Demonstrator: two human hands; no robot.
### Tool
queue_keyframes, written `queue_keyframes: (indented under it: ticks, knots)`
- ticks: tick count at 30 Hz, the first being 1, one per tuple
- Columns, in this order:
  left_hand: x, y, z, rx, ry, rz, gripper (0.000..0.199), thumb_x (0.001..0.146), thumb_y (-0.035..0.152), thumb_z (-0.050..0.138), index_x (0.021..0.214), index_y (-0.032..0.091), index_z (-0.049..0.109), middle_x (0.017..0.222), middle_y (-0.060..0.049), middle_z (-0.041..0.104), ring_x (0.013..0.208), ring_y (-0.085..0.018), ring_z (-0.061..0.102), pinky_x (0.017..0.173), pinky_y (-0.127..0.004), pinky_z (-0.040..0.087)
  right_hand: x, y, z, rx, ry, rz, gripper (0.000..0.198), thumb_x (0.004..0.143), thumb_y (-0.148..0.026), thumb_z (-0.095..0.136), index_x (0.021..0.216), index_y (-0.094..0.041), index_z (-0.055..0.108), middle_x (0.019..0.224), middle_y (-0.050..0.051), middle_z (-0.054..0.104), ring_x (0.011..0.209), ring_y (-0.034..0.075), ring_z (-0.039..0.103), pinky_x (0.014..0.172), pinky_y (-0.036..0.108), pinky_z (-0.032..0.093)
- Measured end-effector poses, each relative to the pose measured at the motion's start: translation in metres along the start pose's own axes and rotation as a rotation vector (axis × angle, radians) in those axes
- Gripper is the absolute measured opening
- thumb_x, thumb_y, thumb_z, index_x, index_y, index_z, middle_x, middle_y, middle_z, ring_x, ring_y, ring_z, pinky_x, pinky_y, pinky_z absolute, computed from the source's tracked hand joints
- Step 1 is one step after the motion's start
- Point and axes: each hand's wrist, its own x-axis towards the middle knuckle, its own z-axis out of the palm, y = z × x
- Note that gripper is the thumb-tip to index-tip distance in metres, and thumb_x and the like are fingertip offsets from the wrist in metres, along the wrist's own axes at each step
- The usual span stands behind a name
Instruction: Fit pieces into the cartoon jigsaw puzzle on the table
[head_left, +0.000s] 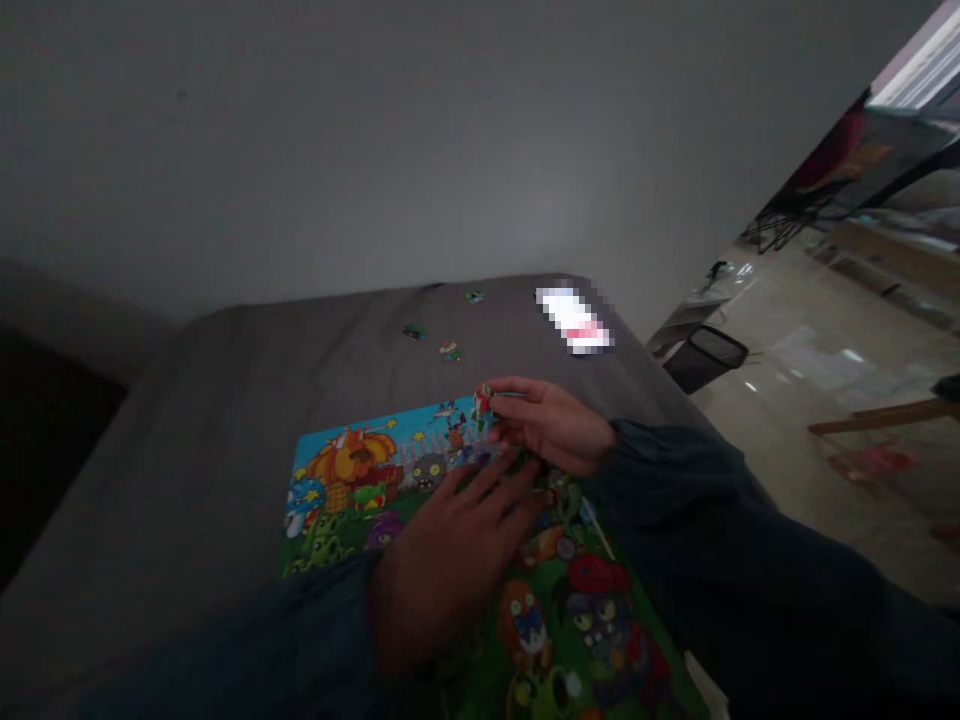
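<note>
Dim, soft blur, daylight from right

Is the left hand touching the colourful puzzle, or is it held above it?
Touching. The head view shows the left hand lying flat, palm down, on the puzzle, with no gap visible under the fingers.

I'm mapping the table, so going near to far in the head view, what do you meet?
Left hand flat on the puzzle → right hand pinching a puzzle piece → three loose pieces → blurred white object.
</note>
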Motion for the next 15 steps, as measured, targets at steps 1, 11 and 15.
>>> queue_keyframes:
  ticks: [1,11,15]
  knots:
    - [0.003,-0.004,0.006,0.031,-0.023,0.012,0.041,0.096,0.018,0.044,0.135,0.026,0.048,0.145,-0.005,0.045,0.136,-0.028,0.038,0.107,-0.05,0.038,0.001,0.0,-0.001,-0.012,0.017,-0.015,0.023,0.083,-0.02,0.066,0.104,-0.015,0.059,0.075,0.0,0.065,0.061,0.009,0.062,0.053,0.019,0.048]
    - [-0.008,-0.027,0.006,0.01,0.017,0.033,0.048,0.089,0.005,0.044,0.133,0.019,0.051,0.127,-0.012,0.062,0.105,-0.025,0.066,0.083,-0.038,0.057,0.002,-0.003,-0.002,-0.069,0.095,-0.068,0.015,0.082,-0.016,0.066,0.096,-0.013,0.061,0.075,0.001,0.067,0.058,0.01,0.065,0.048,0.019,0.05]
    - [-0.024,-0.053,0.002,-0.423,0.105,-0.299,0.033,0.093,0.025,0.045,0.122,0.024,0.06,0.113,-0.006,0.07,0.099,-0.024,0.068,0.086,-0.039,0.056,0.003,-0.003,-0.003,-0.079,0.08,-0.067,0.015,0.08,-0.016,0.067,0.094,-0.014,0.061,0.075,0.001,0.067,0.059,0.011,0.066,0.047,0.02,0.05]
